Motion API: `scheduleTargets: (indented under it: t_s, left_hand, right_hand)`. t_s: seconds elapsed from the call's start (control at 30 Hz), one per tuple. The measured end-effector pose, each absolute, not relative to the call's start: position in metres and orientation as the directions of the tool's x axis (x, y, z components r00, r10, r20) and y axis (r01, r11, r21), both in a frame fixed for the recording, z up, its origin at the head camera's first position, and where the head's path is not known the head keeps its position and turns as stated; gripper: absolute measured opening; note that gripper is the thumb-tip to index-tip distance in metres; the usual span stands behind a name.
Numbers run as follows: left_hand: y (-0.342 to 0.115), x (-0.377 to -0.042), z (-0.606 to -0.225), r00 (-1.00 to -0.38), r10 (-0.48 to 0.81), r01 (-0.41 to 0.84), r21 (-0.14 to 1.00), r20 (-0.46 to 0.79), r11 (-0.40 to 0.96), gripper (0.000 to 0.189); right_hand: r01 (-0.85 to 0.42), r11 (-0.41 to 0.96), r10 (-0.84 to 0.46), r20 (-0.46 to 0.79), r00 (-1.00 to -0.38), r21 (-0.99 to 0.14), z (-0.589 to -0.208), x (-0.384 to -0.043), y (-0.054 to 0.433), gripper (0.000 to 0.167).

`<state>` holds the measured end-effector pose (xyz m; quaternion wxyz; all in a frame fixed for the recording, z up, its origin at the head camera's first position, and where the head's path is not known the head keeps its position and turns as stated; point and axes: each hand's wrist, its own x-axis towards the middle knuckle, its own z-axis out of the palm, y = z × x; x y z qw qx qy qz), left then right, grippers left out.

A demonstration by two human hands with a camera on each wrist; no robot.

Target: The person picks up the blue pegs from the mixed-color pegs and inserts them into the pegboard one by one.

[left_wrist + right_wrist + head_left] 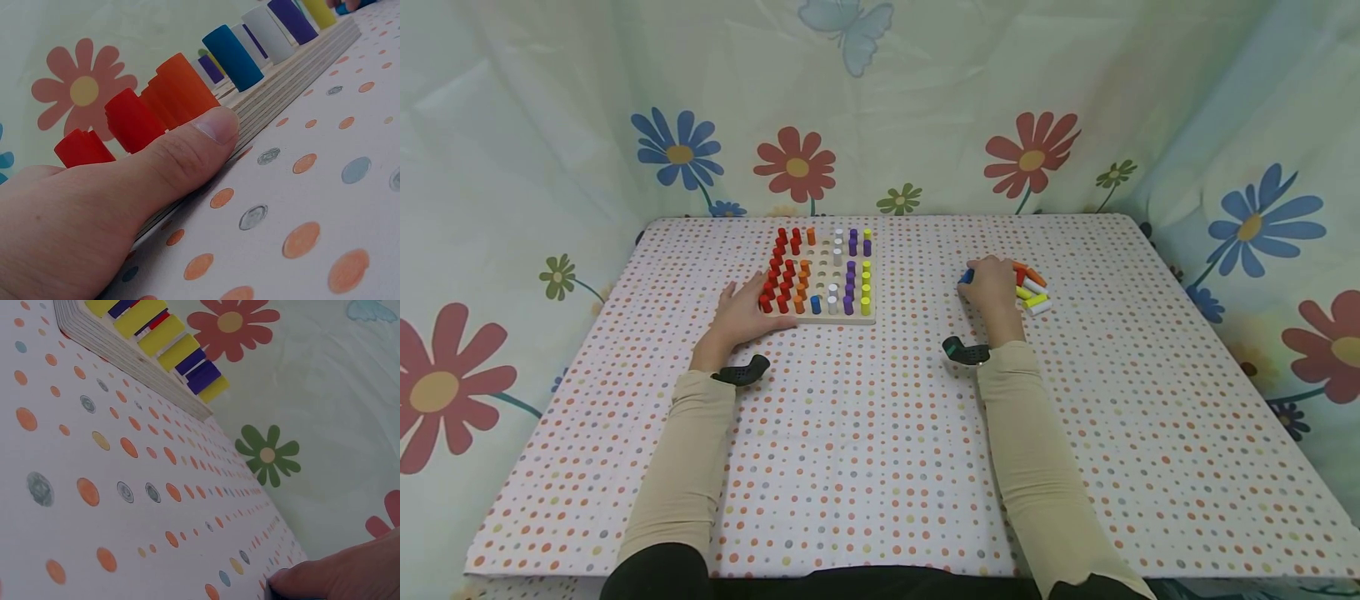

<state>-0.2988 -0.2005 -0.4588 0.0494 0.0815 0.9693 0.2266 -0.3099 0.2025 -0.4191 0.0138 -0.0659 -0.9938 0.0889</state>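
A wooden pegboard (876,320) stands left of centre on the table, bearing upright red, orange, white, purple and yellow pegs and one blue peg (232,57) in its front row. My left hand (745,312) rests against the board's front left corner. Its thumb (181,147) lies straight along the front edge beside the red and orange pegs, and its other fingers are mostly hidden in the left wrist view. To the right, my right hand (992,287) pinches a blue peg (966,276) close over the table. Only a fingertip and a dark sliver show in the right wrist view.
Just right of my right hand lies a loose pile of pegs, among them an orange peg (1036,276), a yellow peg (1034,300) and a white peg (1041,308). The table (865,467) has a dotted cover. Flowered cloth (940,108) hangs behind and at both sides.
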Motion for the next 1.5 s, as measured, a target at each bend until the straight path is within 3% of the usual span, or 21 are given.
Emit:
scheduleTargets:
  t_s: [0.47,0.67,0.83,1.07,1.23,1.5]
  left_hand:
    - [-0.200,-0.299,-0.459,-0.982,0.179,0.132,0.448,-0.064,0.884,0.130]
    - [-0.201,-0.299,-0.458,-0.981,0.182,0.136,0.448,-0.062,0.884,0.130]
    - [-0.201,-0.298,-0.457,-0.981,0.186,0.139,0.454,-0.060,0.880,0.131]
    - [-0.201,-0.298,-0.458,-0.981,0.185,0.135,0.467,-0.063,0.874,0.132]
    - [-0.201,-0.298,-0.457,-0.981,0.185,0.134,0.469,-0.064,0.873,0.130]
    - [-0.200,-0.298,-0.457,-0.981,0.185,0.135,0.471,-0.060,0.872,0.128]
  right_hand:
    - [0.104,0.970,0.115,0.038,-0.993,-0.220,-0.414,-0.308,0.194,0.052]
    - [0.086,0.921,0.119,0.064,-0.991,-0.381,-0.408,-0.307,0.185,0.046]
    - [-0.007,0.866,0.078,0.148,-0.986,-0.500,-0.409,-0.307,0.177,0.036]
    - [-0.107,0.770,0.053,0.230,-0.972,-0.629,-0.413,-0.309,0.166,0.040]
    - [-0.129,0.702,0.040,0.220,-0.975,-0.700,-0.415,-0.311,0.157,0.042]
    - [-0.232,0.657,-0.048,0.267,-0.962,-0.718,-0.407,-0.304,0.131,0.039]
